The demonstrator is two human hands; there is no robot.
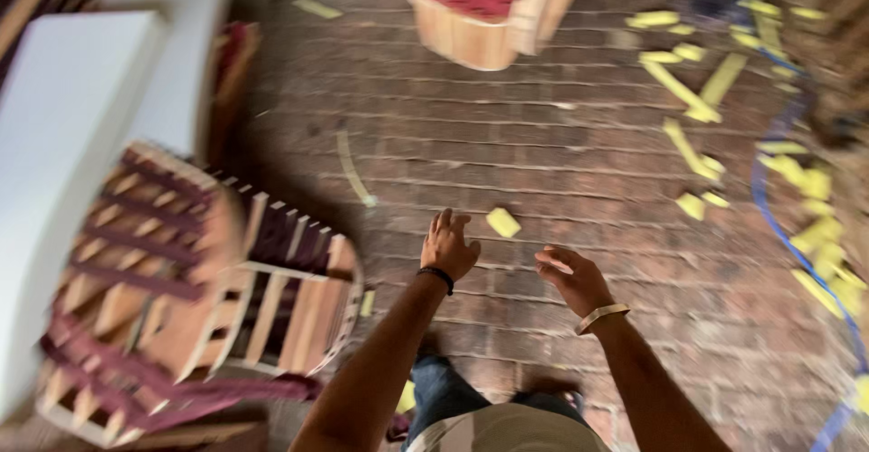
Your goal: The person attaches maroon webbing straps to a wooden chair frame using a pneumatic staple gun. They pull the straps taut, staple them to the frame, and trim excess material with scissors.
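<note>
Both hands hang empty over the brick floor (pixel 543 153), fingers loosely spread. At far left, white foam slabs (pixel 54 144) sit beside an unfinished wooden chair frame (pixel 208 280) with maroon webbing. Left hand (pixel 447 246) hovers near a yellow foam scrap (pixel 503 222); right hand (pixel 572 278) floats just beside it. A blue cable (pixel 769 208) runs along the right.

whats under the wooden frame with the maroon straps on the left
The wooden frame stands on the brick floor. Through its slats only dark shadow shows, so anything lying beneath is hidden. The left hand and right hand hang empty beside it.
</note>
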